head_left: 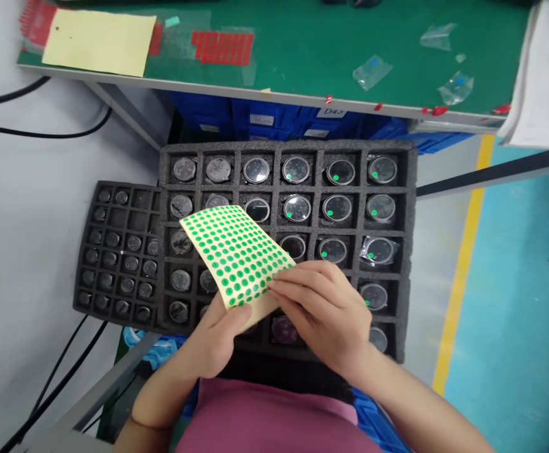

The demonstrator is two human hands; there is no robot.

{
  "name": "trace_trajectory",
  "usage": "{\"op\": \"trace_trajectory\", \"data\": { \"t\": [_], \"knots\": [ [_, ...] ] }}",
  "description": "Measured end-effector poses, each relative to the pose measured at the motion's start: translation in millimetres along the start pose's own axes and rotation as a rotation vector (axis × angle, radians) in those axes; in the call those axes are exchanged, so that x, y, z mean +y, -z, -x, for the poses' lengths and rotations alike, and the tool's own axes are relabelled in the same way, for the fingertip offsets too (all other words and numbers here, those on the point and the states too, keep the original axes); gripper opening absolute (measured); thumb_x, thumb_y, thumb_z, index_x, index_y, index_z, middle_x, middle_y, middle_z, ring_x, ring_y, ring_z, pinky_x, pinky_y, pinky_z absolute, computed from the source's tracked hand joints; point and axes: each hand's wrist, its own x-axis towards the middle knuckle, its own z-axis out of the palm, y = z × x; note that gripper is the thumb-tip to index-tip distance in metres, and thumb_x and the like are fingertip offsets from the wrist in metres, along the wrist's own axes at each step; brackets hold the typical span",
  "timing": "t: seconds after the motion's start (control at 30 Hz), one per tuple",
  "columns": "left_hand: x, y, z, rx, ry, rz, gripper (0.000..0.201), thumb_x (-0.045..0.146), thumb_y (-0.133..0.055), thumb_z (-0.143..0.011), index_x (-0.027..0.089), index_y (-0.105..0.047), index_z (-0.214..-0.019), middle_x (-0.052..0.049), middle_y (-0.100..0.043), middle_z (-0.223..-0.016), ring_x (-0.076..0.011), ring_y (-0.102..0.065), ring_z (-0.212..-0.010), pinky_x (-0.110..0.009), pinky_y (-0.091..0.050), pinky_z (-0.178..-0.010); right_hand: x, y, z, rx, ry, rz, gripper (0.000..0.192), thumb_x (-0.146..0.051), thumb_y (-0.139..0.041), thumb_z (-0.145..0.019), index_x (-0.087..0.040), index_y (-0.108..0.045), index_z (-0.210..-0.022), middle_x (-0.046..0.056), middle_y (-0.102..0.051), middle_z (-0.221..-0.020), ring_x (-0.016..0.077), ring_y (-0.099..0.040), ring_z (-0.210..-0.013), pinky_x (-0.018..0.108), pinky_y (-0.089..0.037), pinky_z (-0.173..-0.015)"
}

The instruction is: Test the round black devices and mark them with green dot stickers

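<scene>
A pale yellow sheet of round green stickers [237, 245] is held up over a foam tray. My left hand [220, 333] pinches its lower left corner, thumb on top. At the sheet's lower right edge, the fingers of my right hand [324, 308] are pressed together on a sticker; whether one has come off is hidden. Beneath lies the dark grey foam tray [279, 148], its compartments holding round watch-like dials [296, 170]. Several dials toward the right carry a small green dot, while those at the left show none. The sheet and my hands cover part of the middle rows.
A smaller foam tray [135, 218] with small round parts adjoins on the left. Behind stands a green-topped bench [298, 38] with red sticker strips [225, 48], a yellow sheet [99, 41] and small plastic bags [372, 71]. Blue bins [274, 116] sit under it.
</scene>
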Motion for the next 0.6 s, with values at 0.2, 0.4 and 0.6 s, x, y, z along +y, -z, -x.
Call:
{"op": "trace_trajectory", "data": {
  "t": [0.2,0.4,0.6],
  "knots": [
    [-1.1,0.9,6.2,-0.296,0.121,0.082,0.029,0.033,-0.062,-0.086,0.024,-0.073,-0.112,-0.006,-0.071,-0.121,-0.0266,-0.063,-0.118,-0.039,-0.047,-0.107,-2.0,3.3,4.2,0.01,0.048,0.03,0.011,-0.009,-0.064,-0.087,-0.019,-0.065,-0.093,0.004,-0.075,-0.085,0.0182,-0.066,-0.075,0.036,-0.053,-0.074],
    [4.7,-3.0,8.5,-0.318,0.136,0.153,0.025,0.03,-0.064,-0.084,0.027,-0.075,-0.107,-0.003,-0.072,-0.118,-0.0265,-0.063,-0.118,-0.039,-0.047,-0.106,-2.7,0.6,8.4,0.055,0.017,-0.005,0.014,-0.008,-0.063,-0.087,-0.02,-0.059,-0.094,0.002,-0.074,-0.083,0.0148,-0.067,-0.071,0.038,-0.052,-0.083],
    [2.3,-1.0,8.0,-0.393,0.105,0.094,0.032,0.031,-0.059,-0.087,0.027,-0.071,-0.116,-0.002,-0.07,-0.123,-0.0274,-0.059,-0.123,-0.04,-0.044,-0.109,-5.1,4.3,9.1,0.025,0.036,0.068,0.011,-0.009,-0.062,-0.088,-0.019,-0.062,-0.094,0.003,-0.073,-0.085,0.016,-0.066,-0.075,0.039,-0.05,-0.086]
  ]
}}
